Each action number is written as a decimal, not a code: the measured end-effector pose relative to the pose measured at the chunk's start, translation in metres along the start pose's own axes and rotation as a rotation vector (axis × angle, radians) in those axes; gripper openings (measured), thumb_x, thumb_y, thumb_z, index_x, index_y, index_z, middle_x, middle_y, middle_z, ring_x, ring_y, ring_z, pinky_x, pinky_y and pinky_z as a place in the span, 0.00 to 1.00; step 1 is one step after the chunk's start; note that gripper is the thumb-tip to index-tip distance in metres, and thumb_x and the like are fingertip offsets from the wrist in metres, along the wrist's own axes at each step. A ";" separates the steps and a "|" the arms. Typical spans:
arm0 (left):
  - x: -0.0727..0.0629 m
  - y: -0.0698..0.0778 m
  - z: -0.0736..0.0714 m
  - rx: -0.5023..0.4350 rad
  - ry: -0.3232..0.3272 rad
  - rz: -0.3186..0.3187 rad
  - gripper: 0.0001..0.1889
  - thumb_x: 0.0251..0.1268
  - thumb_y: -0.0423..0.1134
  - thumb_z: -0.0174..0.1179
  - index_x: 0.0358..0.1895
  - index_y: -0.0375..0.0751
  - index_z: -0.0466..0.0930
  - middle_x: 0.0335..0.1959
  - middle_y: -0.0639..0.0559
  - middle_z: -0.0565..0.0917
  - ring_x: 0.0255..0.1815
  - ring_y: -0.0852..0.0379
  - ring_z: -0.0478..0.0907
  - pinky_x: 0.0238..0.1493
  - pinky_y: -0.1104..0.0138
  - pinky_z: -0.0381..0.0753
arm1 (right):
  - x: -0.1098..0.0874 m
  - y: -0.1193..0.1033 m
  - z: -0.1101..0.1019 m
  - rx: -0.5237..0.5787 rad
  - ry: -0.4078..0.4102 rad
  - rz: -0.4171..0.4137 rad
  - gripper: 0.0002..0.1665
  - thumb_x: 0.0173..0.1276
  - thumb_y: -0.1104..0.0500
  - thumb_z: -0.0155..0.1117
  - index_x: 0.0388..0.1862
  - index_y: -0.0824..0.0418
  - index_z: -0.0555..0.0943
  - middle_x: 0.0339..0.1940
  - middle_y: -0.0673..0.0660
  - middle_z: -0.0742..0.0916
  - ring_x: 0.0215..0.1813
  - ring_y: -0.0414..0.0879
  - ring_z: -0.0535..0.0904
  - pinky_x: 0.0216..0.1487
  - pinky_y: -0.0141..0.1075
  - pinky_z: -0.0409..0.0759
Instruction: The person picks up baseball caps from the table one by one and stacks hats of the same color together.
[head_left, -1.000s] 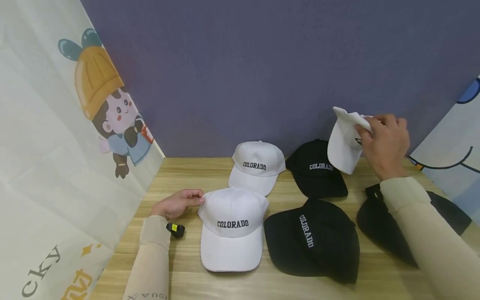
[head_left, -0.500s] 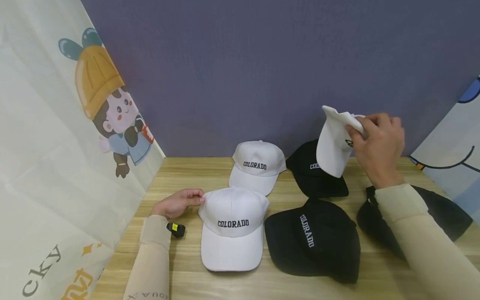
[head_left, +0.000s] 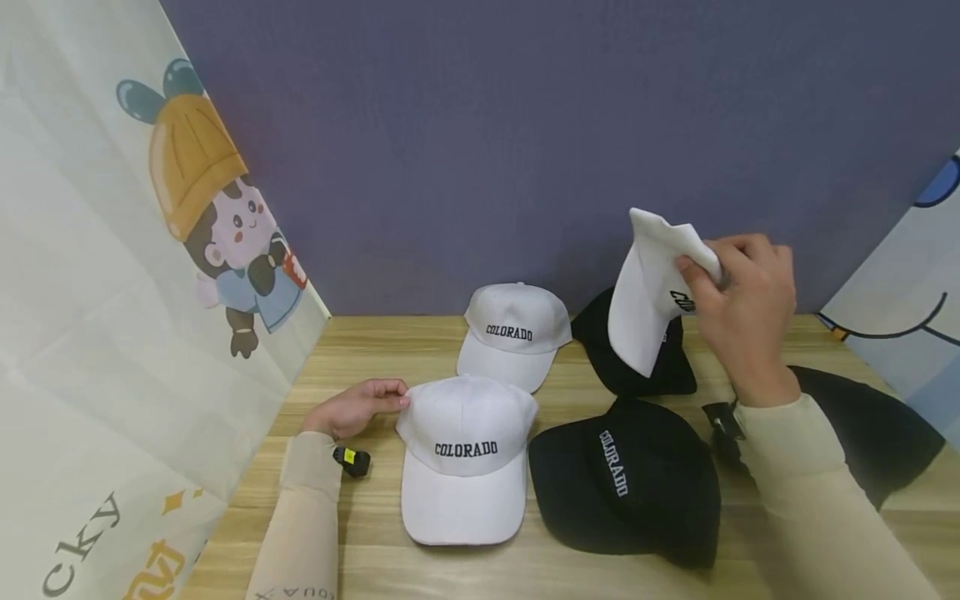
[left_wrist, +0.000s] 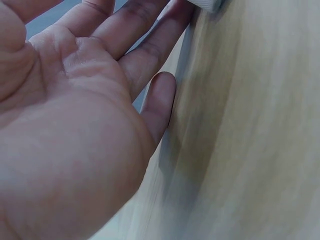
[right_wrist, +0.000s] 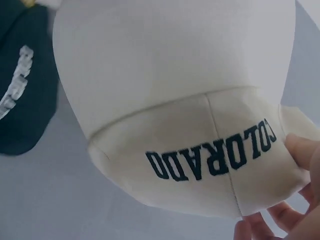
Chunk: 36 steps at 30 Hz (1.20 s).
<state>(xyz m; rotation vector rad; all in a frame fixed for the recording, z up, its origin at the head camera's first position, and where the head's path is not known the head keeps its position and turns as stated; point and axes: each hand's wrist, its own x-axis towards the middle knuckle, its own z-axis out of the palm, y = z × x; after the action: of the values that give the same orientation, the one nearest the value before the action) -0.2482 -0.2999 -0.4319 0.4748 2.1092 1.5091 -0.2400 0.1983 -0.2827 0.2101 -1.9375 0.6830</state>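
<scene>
My right hand (head_left: 753, 312) holds a white baseball cap (head_left: 648, 287) up off the table, pinched at its crown between thumb and fingers. COLORADO lettering on this cap shows in full in the right wrist view, where the thumb (right_wrist: 300, 150) presses the fabric. At the left, my left hand (head_left: 358, 408) rests by a second white COLORADO cap (head_left: 465, 504), fingertips at its left edge. The left wrist view shows that hand's fingers (left_wrist: 145, 60) extended, not curled round anything. Behind the raised cap sits a black cap (head_left: 611, 358), its lettering mostly covered.
Another white cap (head_left: 517, 321) stands at the back, against the dark blue-grey panel (head_left: 480, 150). A black cap (head_left: 652, 483) lies sideways at front centre. A further black cap (head_left: 870, 425) is partly hidden by the right sleeve. Wood-grain table (head_left: 367, 517) lies beneath.
The right hand has carried the white cap leftward and a little lower, covering more of the black cap behind it. The left hand and the other caps have stayed put.
</scene>
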 end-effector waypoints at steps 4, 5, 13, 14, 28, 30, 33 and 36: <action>-0.001 0.002 0.001 -0.002 0.000 0.001 0.07 0.79 0.40 0.55 0.44 0.39 0.76 0.37 0.50 0.72 0.47 0.52 0.67 0.55 0.61 0.66 | -0.004 -0.012 -0.005 0.063 0.011 0.048 0.15 0.61 0.60 0.78 0.43 0.69 0.89 0.43 0.70 0.86 0.40 0.44 0.66 0.42 0.35 0.56; -0.001 0.002 0.001 -0.004 0.001 -0.001 0.07 0.79 0.40 0.55 0.44 0.39 0.76 0.37 0.50 0.72 0.47 0.52 0.67 0.55 0.61 0.66 | -0.005 -0.015 -0.006 0.073 0.010 0.053 0.15 0.61 0.61 0.79 0.43 0.69 0.89 0.43 0.70 0.86 0.41 0.39 0.64 0.43 0.35 0.56; 0.001 0.001 0.001 0.000 0.012 -0.007 0.07 0.79 0.40 0.55 0.44 0.39 0.76 0.38 0.51 0.72 0.48 0.51 0.67 0.56 0.61 0.66 | -0.018 -0.034 -0.011 0.125 -0.009 0.062 0.14 0.60 0.64 0.79 0.44 0.68 0.89 0.43 0.69 0.86 0.42 0.33 0.61 0.43 0.35 0.57; 0.001 0.001 0.001 -0.001 0.012 -0.008 0.07 0.79 0.40 0.55 0.44 0.39 0.76 0.38 0.52 0.72 0.48 0.51 0.67 0.56 0.61 0.66 | -0.019 -0.036 -0.011 0.135 -0.008 0.062 0.14 0.59 0.64 0.79 0.44 0.68 0.89 0.43 0.69 0.86 0.42 0.33 0.61 0.43 0.35 0.57; 0.003 0.001 0.002 0.001 0.015 -0.007 0.07 0.79 0.39 0.55 0.43 0.40 0.76 0.38 0.52 0.73 0.48 0.51 0.67 0.57 0.60 0.65 | -0.034 -0.069 -0.015 0.196 -0.110 0.013 0.17 0.55 0.66 0.81 0.45 0.65 0.90 0.41 0.64 0.87 0.43 0.41 0.67 0.42 0.32 0.60; 0.003 0.001 0.001 0.002 0.012 -0.006 0.07 0.79 0.39 0.55 0.43 0.40 0.76 0.38 0.51 0.72 0.48 0.51 0.67 0.57 0.60 0.65 | -0.036 -0.072 -0.013 0.192 -0.125 -0.002 0.17 0.55 0.66 0.81 0.45 0.65 0.90 0.41 0.64 0.87 0.43 0.46 0.68 0.41 0.33 0.60; 0.003 0.000 0.001 0.004 0.008 -0.002 0.07 0.79 0.40 0.55 0.43 0.39 0.76 0.38 0.50 0.72 0.48 0.50 0.67 0.57 0.60 0.65 | -0.039 -0.076 -0.012 0.200 -0.141 -0.024 0.17 0.55 0.67 0.81 0.45 0.66 0.90 0.40 0.63 0.87 0.42 0.50 0.69 0.41 0.33 0.60; 0.001 -0.001 -0.001 0.009 0.007 -0.002 0.08 0.79 0.41 0.55 0.43 0.39 0.76 0.39 0.50 0.72 0.48 0.51 0.67 0.57 0.60 0.65 | -0.041 -0.080 -0.011 0.215 -0.151 -0.038 0.17 0.54 0.66 0.81 0.44 0.64 0.90 0.39 0.62 0.87 0.41 0.50 0.69 0.41 0.33 0.60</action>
<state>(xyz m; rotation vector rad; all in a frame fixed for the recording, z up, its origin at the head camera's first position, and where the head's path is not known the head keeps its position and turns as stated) -0.2496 -0.2999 -0.4332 0.4720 2.1222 1.5025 -0.1784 0.1320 -0.2854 0.4417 -1.9965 0.8720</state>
